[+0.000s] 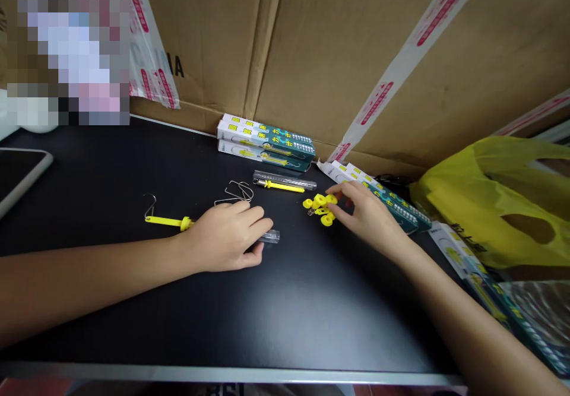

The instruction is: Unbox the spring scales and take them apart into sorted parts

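In the head view, under our curled left hand (pixel 228 237), we grip a clear tube (pixel 270 237), its long axis running sideways: the bare end points right of that hand, a hooked yellow rod (pixel 164 221) extends left. Yellow pieces (pixel 319 200) lie at our right hand's (pixel 367 211) fingertips, nearer it than the left; whether its bent fingers pinch one, we cannot tell.

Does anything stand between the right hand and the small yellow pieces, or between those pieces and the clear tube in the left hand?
Nothing visible: the right hand is at the yellow pieces, and the other tube lies beyond the path to the clear tube in the left hand.
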Tool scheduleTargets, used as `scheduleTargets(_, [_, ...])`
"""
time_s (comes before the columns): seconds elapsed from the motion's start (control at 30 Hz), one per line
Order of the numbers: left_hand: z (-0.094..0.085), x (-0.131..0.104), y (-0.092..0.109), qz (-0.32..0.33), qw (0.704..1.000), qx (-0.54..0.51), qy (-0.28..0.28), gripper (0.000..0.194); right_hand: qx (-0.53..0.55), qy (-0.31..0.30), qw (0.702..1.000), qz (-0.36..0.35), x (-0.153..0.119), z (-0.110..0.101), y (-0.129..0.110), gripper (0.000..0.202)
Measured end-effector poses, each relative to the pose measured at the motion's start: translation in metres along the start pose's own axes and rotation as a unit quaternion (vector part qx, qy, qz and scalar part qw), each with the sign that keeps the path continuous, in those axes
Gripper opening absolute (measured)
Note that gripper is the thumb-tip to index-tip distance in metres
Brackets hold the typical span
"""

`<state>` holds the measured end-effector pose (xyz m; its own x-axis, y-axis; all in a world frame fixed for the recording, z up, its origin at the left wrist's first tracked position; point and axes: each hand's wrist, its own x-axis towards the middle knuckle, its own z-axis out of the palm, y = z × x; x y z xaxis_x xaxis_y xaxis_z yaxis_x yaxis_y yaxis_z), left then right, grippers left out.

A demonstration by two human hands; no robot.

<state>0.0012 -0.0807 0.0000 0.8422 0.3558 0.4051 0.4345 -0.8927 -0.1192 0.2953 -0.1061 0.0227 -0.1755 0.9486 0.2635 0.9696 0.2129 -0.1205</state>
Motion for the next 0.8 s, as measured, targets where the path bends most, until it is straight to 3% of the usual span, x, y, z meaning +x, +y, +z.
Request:
scheduleTargets(0.13, [-0.001, 0.000, 0.001, -0.038, 0.999, 0.011, -0.020, 0.015, 0.000, -0.002, 1.000, -0.009, -0.001, -0.005, -0.002, 0.023])
scheduleTargets(0.3, [0.000, 0.001, 0.000, -0.011, 1.000, -0.003, -0.013, 0.012, 0.020, 0.104, 0.994, -0.008, -0.010, -0.015, -0.028, 0.018])
scheduleTargets(0.4, [0.000, 0.002, -0.001, 0.036, 0.999, -0.012, -0.005, 0.017, 0.121, 0.042, 0.987, -0.100, -0.023, -0.011, -0.057, 0.014])
scheduleTargets(0.5, [-0.001, 0.001, -0.001, 0.062, 0.998, -0.015, -0.004, 0.020, 0.174, -0.043, 0.974, -0.139, -0.032, 0.002, -0.079, 0.030])
scheduleTargets(0.63, [-0.001, 0.001, -0.002, 0.052, 0.999, -0.010, -0.007, 0.024, 0.217, -0.058, 0.966, -0.124, -0.032, 0.016, -0.083, 0.016])
scheduleTargets(0.8, [-0.001, 0.001, -0.003, -0.046, 0.997, -0.051, -0.032, 0.022, 0.285, -0.071, 0.954, -0.057, -0.026, 0.012, -0.067, 0.011])
